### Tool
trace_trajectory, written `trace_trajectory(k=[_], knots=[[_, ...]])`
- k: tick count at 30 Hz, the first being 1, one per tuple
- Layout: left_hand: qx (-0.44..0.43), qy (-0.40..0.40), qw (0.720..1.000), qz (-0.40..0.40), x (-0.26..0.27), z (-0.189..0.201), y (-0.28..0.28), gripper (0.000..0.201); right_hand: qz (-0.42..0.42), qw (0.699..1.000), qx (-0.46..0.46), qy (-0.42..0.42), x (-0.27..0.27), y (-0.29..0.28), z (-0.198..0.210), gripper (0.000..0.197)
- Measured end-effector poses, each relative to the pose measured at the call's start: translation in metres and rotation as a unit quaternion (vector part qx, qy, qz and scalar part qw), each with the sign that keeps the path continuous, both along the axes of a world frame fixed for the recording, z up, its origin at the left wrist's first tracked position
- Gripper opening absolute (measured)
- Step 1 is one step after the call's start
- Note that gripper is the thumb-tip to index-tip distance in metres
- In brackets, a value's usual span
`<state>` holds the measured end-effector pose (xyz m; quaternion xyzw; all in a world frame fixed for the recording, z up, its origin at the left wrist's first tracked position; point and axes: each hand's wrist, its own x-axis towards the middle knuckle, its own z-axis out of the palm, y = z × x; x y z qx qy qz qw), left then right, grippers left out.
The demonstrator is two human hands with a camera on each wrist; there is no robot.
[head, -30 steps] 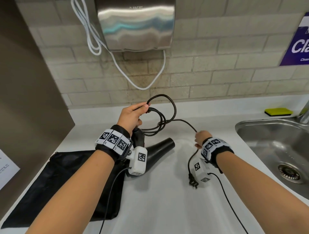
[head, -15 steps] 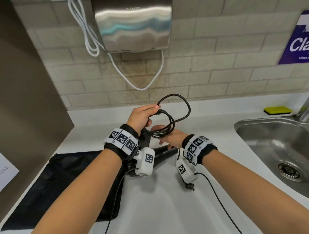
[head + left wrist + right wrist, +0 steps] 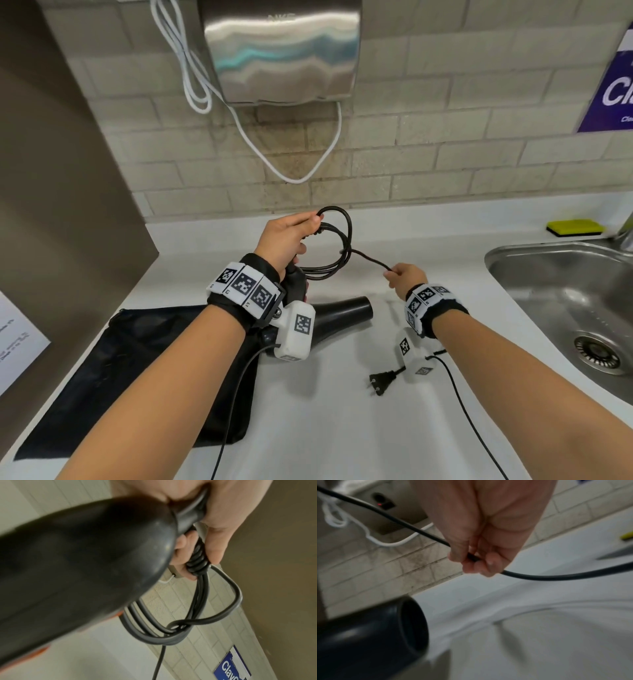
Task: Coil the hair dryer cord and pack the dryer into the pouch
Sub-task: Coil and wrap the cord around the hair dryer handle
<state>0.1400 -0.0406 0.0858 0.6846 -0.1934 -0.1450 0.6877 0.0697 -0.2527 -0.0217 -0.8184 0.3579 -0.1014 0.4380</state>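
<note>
The black hair dryer [image 3: 342,311] lies on the white counter, nozzle to the right, its rear on the black pouch [image 3: 120,377]. My left hand [image 3: 291,236] grips the dryer's handle end together with several loops of the black cord [image 3: 349,233]. The left wrist view shows the fingers [image 3: 214,545] curled round the bundled loops [image 3: 200,595]. To the right, my right hand [image 3: 402,275] pinches the loose stretch of cord [image 3: 556,576] between thumb and fingers [image 3: 489,562]. The plug [image 3: 380,380] lies on the counter below the right wrist.
A steel hand dryer [image 3: 281,51] with a white cable [image 3: 291,171] hangs on the tiled wall. A steel sink [image 3: 548,274] is at the right, a yellow sponge [image 3: 575,226] behind it. A brown panel [image 3: 51,205] bounds the left.
My right hand went in to the coil at the left hand, then slid back out to the right along the cord. The free end is shorter and the plug has shifted.
</note>
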Motion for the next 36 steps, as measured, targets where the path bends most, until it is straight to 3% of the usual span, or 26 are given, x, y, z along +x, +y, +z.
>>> trace_trajectory(k=[2, 4, 6, 9, 12, 19, 23, 33, 36], knots=[[0.005, -0.008, 1.000, -0.008, -0.002, 0.001, -0.004, 0.017, 0.012, 1.000, 0.002, 0.023, 0.002, -0.001, 0.001, 0.020], [0.013, -0.015, 1.000, -0.005, -0.002, 0.002, -0.007, 0.020, 0.022, 1.000, 0.001, -0.008, 0.006, 0.002, 0.008, 0.011], [0.016, -0.017, 1.000, 0.001, -0.001, 0.002, -0.010, 0.021, 0.023, 0.992, 0.008, -0.128, 0.007, 0.011, 0.025, 0.016], [0.017, -0.015, 1.000, 0.003, -0.001, 0.002, -0.014, 0.020, 0.057, 0.948, 0.007, -0.313, 0.001, 0.035, 0.064, 0.029], [0.023, -0.024, 0.999, 0.002, -0.003, 0.001, -0.020, 0.021, 0.120, 0.919, -0.023, -0.375, -0.003, 0.053, 0.093, 0.033], [0.022, -0.014, 1.000, 0.000, -0.003, 0.001, -0.024, 0.020, 0.129, 0.916, -0.015, -0.380, -0.006, 0.068, 0.089, 0.014], [0.016, 0.000, 0.999, -0.038, -0.006, 0.003, -0.023, 0.013, 0.150, 0.922, -0.029, -0.355, -0.009, 0.073, 0.079, 0.031], [0.027, -0.018, 0.999, -0.037, -0.013, 0.005, -0.025, 0.009, 0.140, 0.906, -0.192, -0.350, -0.012, 0.077, 0.069, 0.024], [0.034, -0.014, 0.999, -0.036, -0.011, 0.006, -0.024, 0.006, 0.160, 0.910, -0.205, -0.322, -0.014, 0.071, 0.071, 0.032]])
